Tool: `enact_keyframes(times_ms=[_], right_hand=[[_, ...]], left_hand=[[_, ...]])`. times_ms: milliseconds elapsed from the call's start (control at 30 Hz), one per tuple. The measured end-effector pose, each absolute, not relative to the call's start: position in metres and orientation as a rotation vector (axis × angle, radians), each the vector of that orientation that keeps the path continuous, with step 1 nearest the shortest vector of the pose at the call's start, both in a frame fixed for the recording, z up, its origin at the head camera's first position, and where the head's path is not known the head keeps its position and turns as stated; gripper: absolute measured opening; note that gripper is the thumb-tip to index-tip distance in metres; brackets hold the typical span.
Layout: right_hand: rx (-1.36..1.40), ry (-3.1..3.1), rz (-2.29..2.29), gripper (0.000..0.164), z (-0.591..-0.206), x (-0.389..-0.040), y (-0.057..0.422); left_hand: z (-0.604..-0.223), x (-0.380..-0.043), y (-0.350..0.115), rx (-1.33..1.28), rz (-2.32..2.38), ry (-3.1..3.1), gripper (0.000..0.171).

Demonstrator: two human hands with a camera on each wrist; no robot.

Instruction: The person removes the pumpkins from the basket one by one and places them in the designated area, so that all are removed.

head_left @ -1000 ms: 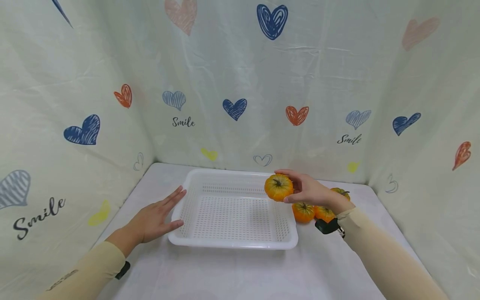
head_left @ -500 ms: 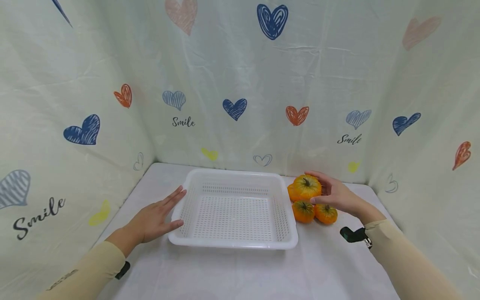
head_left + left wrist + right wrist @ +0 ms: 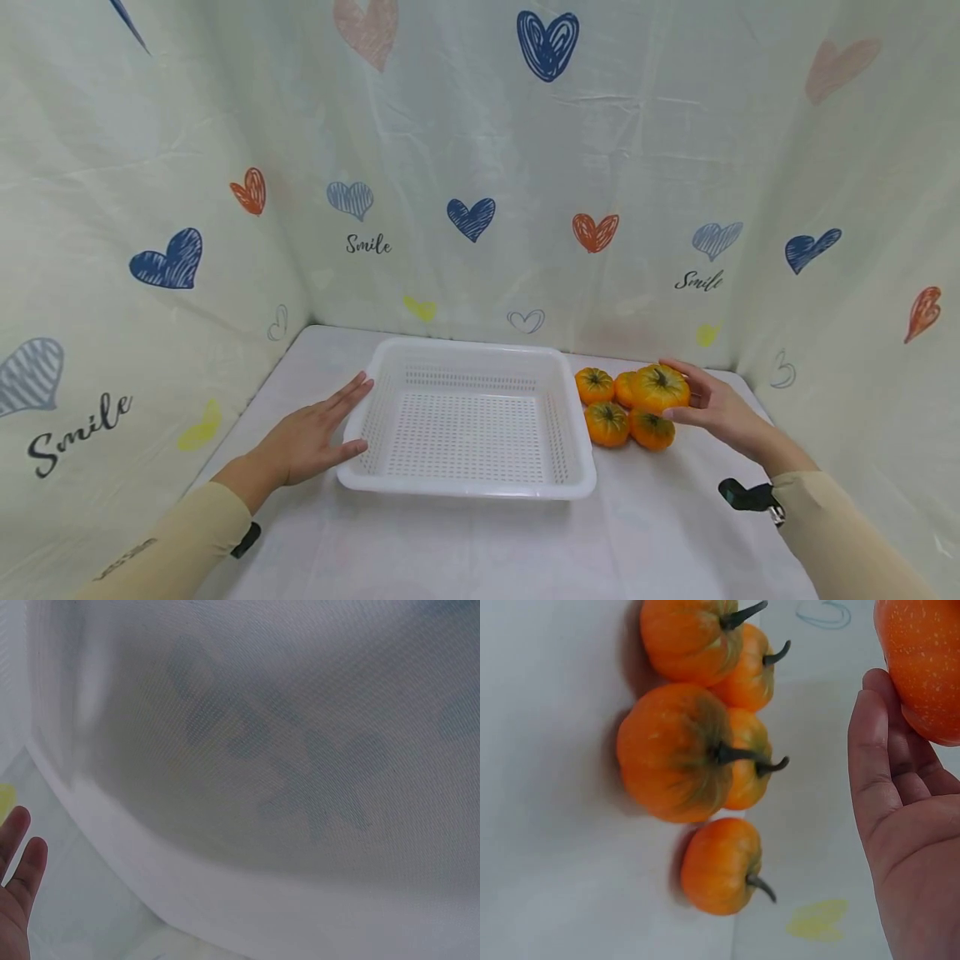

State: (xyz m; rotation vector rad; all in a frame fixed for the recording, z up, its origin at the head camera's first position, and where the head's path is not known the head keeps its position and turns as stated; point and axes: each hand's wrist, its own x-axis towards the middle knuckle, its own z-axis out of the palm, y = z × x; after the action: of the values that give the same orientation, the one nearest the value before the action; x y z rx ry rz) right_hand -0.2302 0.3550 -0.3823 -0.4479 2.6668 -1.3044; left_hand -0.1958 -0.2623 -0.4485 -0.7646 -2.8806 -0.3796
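My right hand [image 3: 726, 412] holds a small orange pumpkin [image 3: 659, 388] by its right side, raised above the other pumpkins at the table's right. In the right wrist view this pumpkin [image 3: 922, 671] rests against the curled fingers. Below it on the table stand several more pumpkins [image 3: 607, 424], grouped beside the basket and partly hidden behind the held one. With its fingers spread and nearly straight, my left hand [image 3: 303, 435] touches the left rim of a white perforated plastic basket [image 3: 465, 487], which has nothing inside.
A white cloth covers the table [image 3: 480, 550]. Around the back and sides hangs a pale curtain [image 3: 525, 150] printed with hearts and the word "Smile". In the left wrist view a large whitish surface [image 3: 300, 915] fills most of the frame.
My right hand has carried the pumpkin rightward from over the basket's right edge to above the pumpkin group, uncovering the pumpkins at the back left. The left hand has stayed at the rim.
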Motion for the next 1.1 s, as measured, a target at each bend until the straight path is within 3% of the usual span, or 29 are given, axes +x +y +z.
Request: enact_keyframes(times_ms=[1100], right_hand=[[-0.039,2.706,-1.29,0.085,-0.432,-0.21,0.423]], left_hand=[[-0.448,-0.195,-0.262,-0.763,-0.368,-2.888,0.085]])
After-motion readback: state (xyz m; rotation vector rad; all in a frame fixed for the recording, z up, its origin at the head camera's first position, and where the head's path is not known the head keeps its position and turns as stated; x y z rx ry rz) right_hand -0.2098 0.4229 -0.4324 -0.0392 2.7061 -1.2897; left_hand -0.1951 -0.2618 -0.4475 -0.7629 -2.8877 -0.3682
